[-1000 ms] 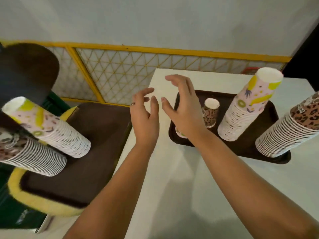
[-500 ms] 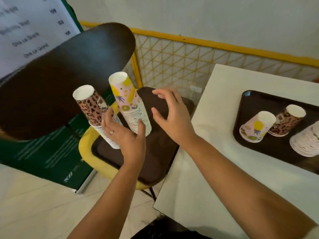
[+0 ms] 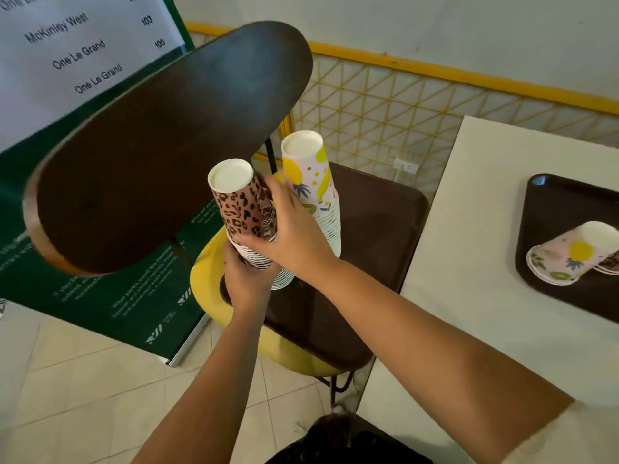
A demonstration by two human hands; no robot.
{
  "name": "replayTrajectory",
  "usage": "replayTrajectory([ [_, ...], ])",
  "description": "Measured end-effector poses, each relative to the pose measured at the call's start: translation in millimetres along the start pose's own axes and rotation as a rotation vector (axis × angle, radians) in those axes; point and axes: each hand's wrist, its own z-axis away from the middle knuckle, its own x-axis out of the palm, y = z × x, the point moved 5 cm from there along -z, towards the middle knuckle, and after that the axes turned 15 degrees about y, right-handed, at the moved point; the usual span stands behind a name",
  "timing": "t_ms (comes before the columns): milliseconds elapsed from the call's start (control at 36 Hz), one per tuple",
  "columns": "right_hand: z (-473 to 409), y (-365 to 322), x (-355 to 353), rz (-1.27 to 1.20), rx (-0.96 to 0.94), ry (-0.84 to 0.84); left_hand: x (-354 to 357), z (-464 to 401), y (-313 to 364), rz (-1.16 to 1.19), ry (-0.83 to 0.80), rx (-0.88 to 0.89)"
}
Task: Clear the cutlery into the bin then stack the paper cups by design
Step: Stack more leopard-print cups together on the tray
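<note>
A tall stack of leopard-print paper cups (image 3: 243, 209) stands upside down on a brown tray (image 3: 375, 236) on a yellow chair. My right hand (image 3: 294, 236) grips the upper part of this stack. My left hand (image 3: 246, 279) holds the stack's lower part from below. Right beside it stands a stack of pink fruit-print cups (image 3: 315, 189), untouched. On the white table (image 3: 469, 279) at the right, a second brown tray (image 3: 566, 202) holds a fruit-print cup (image 3: 569, 256) lying on its side, with a leopard cup (image 3: 611, 262) partly cut off by the frame edge.
The dark chair back (image 3: 160, 145) looms at the upper left, close to the cup stacks. A green and white sign (image 3: 83, 55) stands behind it. A yellow lattice fence (image 3: 402, 105) runs along the wall. The floor below is tiled.
The view swung left from the table to the chair. Both hands reached forward and closed on the leopard-print stack, right hand high, left hand low.
</note>
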Motion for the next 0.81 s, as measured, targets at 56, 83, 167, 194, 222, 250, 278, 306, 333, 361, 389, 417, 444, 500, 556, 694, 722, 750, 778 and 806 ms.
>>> replayTrajectory([
  [56, -2, 2, 9, 0.012, 0.025, 0.004, 3, -3, -5, 0.033, -0.048, -0.006],
  [83, -2, 3, 12, 0.02, 0.033, 0.012, 4, -4, -7, 0.049, -0.073, -0.005],
  [167, -4, 6, 15, 0.043, 0.043, 0.062, 7, -4, -10, 0.068, -0.123, -0.028],
  [194, -4, 6, 15, 0.046, 0.041, 0.074, 7, -3, -11, 0.072, -0.138, -0.036],
  [222, -4, 6, 14, 0.053, 0.038, 0.081, 8, -2, -13, 0.073, -0.154, -0.042],
  [250, -3, 7, 14, 0.061, 0.033, 0.082, 8, 0, -15, 0.072, -0.17, -0.049],
  [278, -2, 7, 13, 0.064, 0.031, 0.082, 9, 2, -19, 0.065, -0.182, -0.066],
  [306, -1, 7, 12, 0.065, 0.032, 0.084, 9, 3, -23, 0.064, -0.191, -0.086],
  [333, 1, 7, 10, 0.063, 0.035, 0.088, 9, 4, -28, 0.063, -0.196, -0.1],
  [361, 3, 7, 8, 0.063, 0.039, 0.09, 9, 4, -31, 0.059, -0.206, -0.101],
  [389, 6, 8, 6, 0.063, 0.042, 0.088, 10, 5, -33, 0.047, -0.218, -0.095],
  [417, 9, 7, 5, 0.065, 0.045, 0.086, 10, 6, -35, 0.03, -0.23, -0.089],
  [444, 11, 7, 3, 0.066, 0.048, 0.083, 11, 6, -37, 0.018, -0.24, -0.085],
  [500, 16, 7, -1, 0.056, 0.06, 0.079, 10, 7, -39, -0.009, -0.244, -0.094],
  [556, 21, 6, -7, 0.042, 0.077, 0.077, 9, 11, -36, -0.048, -0.223, -0.086],
  [694, 30, 3, -30, -0.008, 0.11, 0.056, 4, 30, -33, -0.086, -0.135, -0.049],
  [722, 32, 2, -35, -0.013, 0.106, 0.055, 3, 35, -33, -0.078, -0.128, -0.052],
  [750, 34, 2, -42, -0.01, 0.098, 0.06, 5, 41, -31, -0.063, -0.127, -0.053],
  [778, 35, 2, -50, -0.001, 0.089, 0.069, 7, 48, -27, -0.042, -0.135, -0.046],
  [806, 36, 1, -59, 0.011, 0.082, 0.081, 12, 54, -22, -0.03, -0.151, -0.038],
])
